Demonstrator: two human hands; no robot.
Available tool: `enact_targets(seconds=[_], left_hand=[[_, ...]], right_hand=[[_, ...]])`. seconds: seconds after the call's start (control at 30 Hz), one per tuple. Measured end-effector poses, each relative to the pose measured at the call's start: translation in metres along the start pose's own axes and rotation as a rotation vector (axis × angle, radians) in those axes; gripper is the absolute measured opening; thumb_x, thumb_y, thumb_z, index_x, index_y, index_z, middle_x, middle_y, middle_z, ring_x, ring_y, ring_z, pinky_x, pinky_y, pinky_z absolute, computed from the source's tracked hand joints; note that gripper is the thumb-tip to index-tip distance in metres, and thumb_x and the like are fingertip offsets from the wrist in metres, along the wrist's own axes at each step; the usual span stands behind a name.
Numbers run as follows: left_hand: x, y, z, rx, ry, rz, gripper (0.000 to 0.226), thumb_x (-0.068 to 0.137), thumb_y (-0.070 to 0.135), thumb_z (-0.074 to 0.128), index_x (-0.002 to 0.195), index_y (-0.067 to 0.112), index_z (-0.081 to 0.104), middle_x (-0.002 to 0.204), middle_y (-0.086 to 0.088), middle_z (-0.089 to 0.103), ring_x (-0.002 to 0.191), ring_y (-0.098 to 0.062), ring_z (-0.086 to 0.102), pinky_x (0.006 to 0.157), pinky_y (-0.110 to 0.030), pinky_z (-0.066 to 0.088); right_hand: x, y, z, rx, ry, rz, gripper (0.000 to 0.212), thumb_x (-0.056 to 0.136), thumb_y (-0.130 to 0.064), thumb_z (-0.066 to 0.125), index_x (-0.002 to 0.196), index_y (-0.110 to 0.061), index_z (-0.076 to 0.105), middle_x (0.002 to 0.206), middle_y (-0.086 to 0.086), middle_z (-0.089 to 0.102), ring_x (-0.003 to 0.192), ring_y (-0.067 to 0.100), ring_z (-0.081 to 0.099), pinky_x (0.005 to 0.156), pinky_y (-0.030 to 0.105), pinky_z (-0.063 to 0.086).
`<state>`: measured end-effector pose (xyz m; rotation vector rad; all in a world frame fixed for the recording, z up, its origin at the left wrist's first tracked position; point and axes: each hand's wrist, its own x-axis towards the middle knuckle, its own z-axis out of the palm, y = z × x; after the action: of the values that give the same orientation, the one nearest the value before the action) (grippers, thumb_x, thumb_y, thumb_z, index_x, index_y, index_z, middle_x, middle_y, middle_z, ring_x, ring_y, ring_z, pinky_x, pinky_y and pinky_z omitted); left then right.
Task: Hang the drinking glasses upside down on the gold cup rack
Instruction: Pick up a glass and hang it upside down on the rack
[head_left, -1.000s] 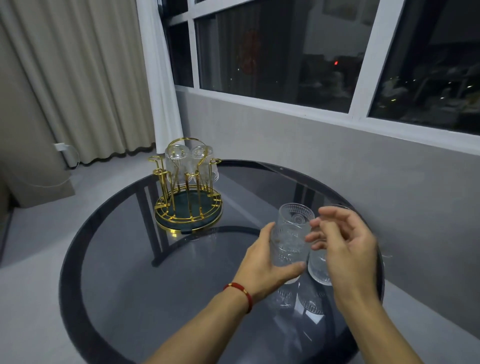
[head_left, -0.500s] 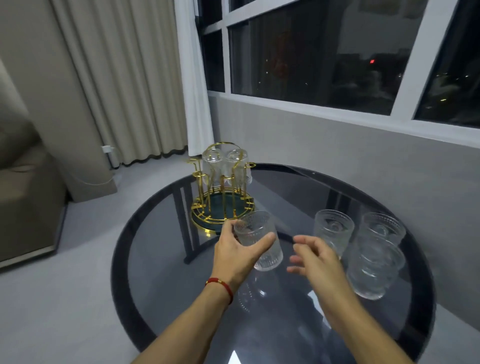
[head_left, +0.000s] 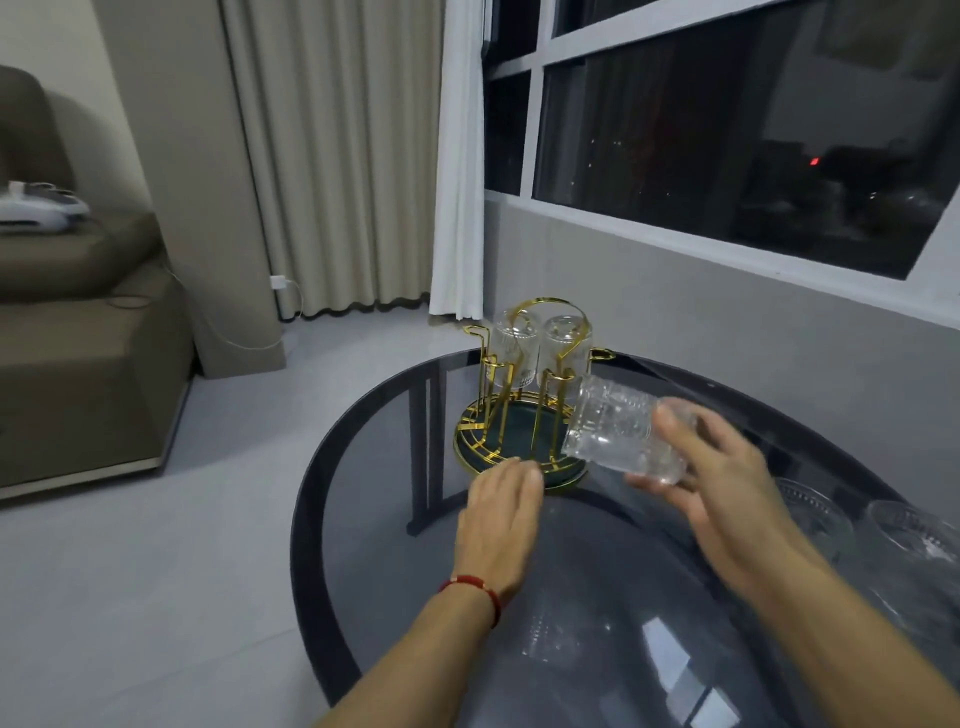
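The gold cup rack stands on the far left part of the round dark glass table. Two glasses hang upside down on its back pegs. My right hand holds a patterned drinking glass tilted on its side just right of the rack's front pegs. My left hand, with a red wrist cord, rests flat at the rack's front rim, fingers apart and holding nothing. Two more glasses stand upright at the table's right edge.
A brown sofa sits at the left with a white object on its arm. Beige curtains, a charger cable and a dark window lie behind the table. Grey floor surrounds the table.
The glass went from my left hand to my right and tipped from upright onto its side near the rack. My left hand dropped to the rack's base. The view swung left.
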<state>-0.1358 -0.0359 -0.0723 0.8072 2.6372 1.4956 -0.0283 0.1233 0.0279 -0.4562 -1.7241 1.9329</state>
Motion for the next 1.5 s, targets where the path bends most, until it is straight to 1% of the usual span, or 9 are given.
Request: enact_targets(seconds=[0.1, 0.23, 0.43, 0.6, 0.7, 0.83, 1.1, 1.27, 1.5], left_hand=[[0.002, -0.026, 0.011, 0.416, -0.09, 0.065, 0.056, 0.106, 0.052, 0.028, 0.159, 0.041, 0.015, 0.172, 0.007, 0.002, 0.157, -0.017, -0.008, 0.126, -0.053, 0.002], [0.001, -0.032, 0.025, 0.557, -0.097, 0.097, 0.062, 0.105, 0.056, 0.02, 0.16, 0.041, -0.003, 0.17, 0.006, -0.016, 0.155, -0.02, -0.017, 0.123, -0.058, -0.008], [0.002, -0.033, 0.024, 0.613, -0.102, 0.084, 0.062, 0.106, 0.054, 0.019, 0.159, 0.039, -0.01, 0.17, 0.003, -0.017, 0.156, -0.027, -0.012, 0.121, -0.061, -0.009], [0.005, -0.037, 0.026, 0.607, -0.093, 0.082, 0.062, 0.104, 0.057, 0.014, 0.157, 0.042, -0.014, 0.17, 0.004, -0.016, 0.156, -0.027, -0.012, 0.12, -0.061, -0.011], [0.008, -0.037, 0.028, 0.609, -0.104, 0.075, 0.062, 0.103, 0.057, 0.015, 0.156, 0.044, -0.015, 0.171, 0.005, -0.015, 0.157, -0.026, -0.01, 0.12, -0.062, -0.011], [0.012, -0.038, 0.029, 0.618, -0.148, 0.058, 0.062, 0.102, 0.057, 0.013, 0.152, 0.045, -0.022, 0.169, 0.006, -0.021, 0.156, -0.025, -0.014, 0.118, -0.063, -0.015], [0.01, -0.038, 0.028, 0.561, -0.113, 0.08, 0.066, 0.09, 0.055, -0.002, 0.153, 0.044, -0.017, 0.171, 0.004, -0.012, 0.157, -0.027, -0.007, 0.12, -0.064, -0.008], [0.013, -0.039, 0.028, 0.547, -0.101, 0.085, 0.061, 0.1, 0.053, 0.013, 0.155, 0.044, -0.011, 0.172, 0.003, -0.008, 0.157, -0.028, -0.006, 0.12, -0.064, -0.008], [0.011, -0.037, 0.026, 0.554, -0.098, 0.096, 0.06, 0.102, 0.053, 0.016, 0.155, 0.044, -0.011, 0.172, 0.003, -0.009, 0.157, -0.027, -0.006, 0.121, -0.063, -0.007]], right_hand=[[0.016, -0.033, 0.015, -0.112, -0.057, -0.12, 0.058, 0.079, -0.044, 0.075, 0.131, -0.018, 0.069, 0.129, 0.008, 0.071, 0.111, 0.026, 0.074, 0.076, 0.033, 0.065], [0.053, -0.075, 0.05, -0.304, -0.051, -0.306, 0.068, 0.079, -0.048, 0.085, 0.138, -0.025, 0.061, 0.125, 0.008, 0.074, 0.107, 0.026, 0.076, 0.089, 0.044, 0.064], [0.113, -0.108, 0.136, -0.507, -0.044, -0.392, 0.072, 0.078, -0.048, 0.085, 0.138, -0.021, 0.056, 0.134, 0.002, 0.064, 0.111, 0.018, 0.068, 0.092, 0.045, 0.063], [0.139, -0.09, 0.177, -0.829, -0.086, -0.466, 0.077, 0.082, -0.05, 0.082, 0.145, -0.014, 0.056, 0.141, 0.007, 0.064, 0.12, 0.023, 0.061, 0.093, 0.034, 0.048], [0.148, -0.076, 0.189, -0.936, -0.077, -0.494, 0.078, 0.081, -0.046, 0.083, 0.146, -0.011, 0.057, 0.142, 0.009, 0.065, 0.129, 0.028, 0.06, 0.097, 0.036, 0.048], [0.157, -0.064, 0.201, -1.075, -0.105, -0.498, 0.076, 0.083, -0.046, 0.08, 0.147, -0.014, 0.056, 0.144, 0.009, 0.063, 0.13, 0.031, 0.058, 0.107, 0.051, 0.049], [0.168, -0.04, 0.204, -1.384, -0.17, -0.504, 0.065, 0.084, -0.055, 0.073, 0.138, -0.019, 0.062, 0.133, 0.004, 0.068, 0.12, 0.03, 0.062, 0.106, 0.054, 0.038], [0.174, -0.026, 0.202, -1.524, -0.226, -0.48, 0.063, 0.088, -0.062, 0.069, 0.137, -0.022, 0.062, 0.123, 0.001, 0.073, 0.117, 0.029, 0.065, 0.109, 0.054, 0.033], [0.174, -0.019, 0.2, -1.731, -0.303, -0.519, 0.054, 0.092, -0.06, 0.065, 0.129, -0.022, 0.065, 0.106, 0.0, 0.073, 0.108, 0.028, 0.068, 0.112, 0.053, 0.031]])
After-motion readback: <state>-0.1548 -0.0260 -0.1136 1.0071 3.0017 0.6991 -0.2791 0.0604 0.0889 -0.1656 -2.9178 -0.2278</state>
